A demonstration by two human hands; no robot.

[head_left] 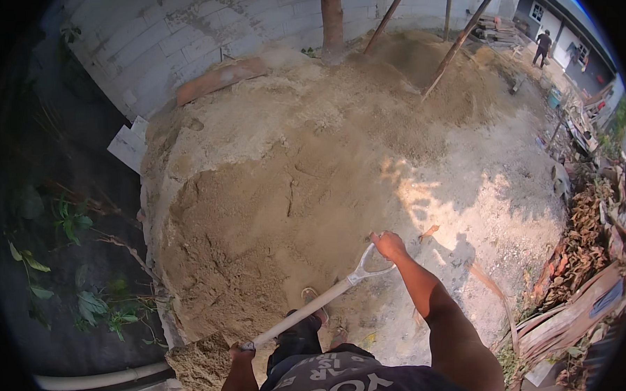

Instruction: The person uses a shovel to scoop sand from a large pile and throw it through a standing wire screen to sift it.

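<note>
A shovel (303, 312) with a pale shaft slants across the front of my body. My right hand (389, 246) is closed round its D-shaped grip at the upper right end. Lower down, my left hand (242, 354) wraps the shaft close to the blade. A heap of damp brown sand (200, 362) sits at the blade end and hides the blade; whether all of it rests on the blade I cannot tell. Ahead of my feet spreads a broad sand pile (258, 219), its near left part rough and darker.
A block wall (180, 33) and a post (332, 20) stand behind the sand. To the left is a dark area with leafy plants (91, 303), above a pipe (104, 379). Dry leaves (583, 232) line the right side. Far right, another person (542, 48) stands near a building.
</note>
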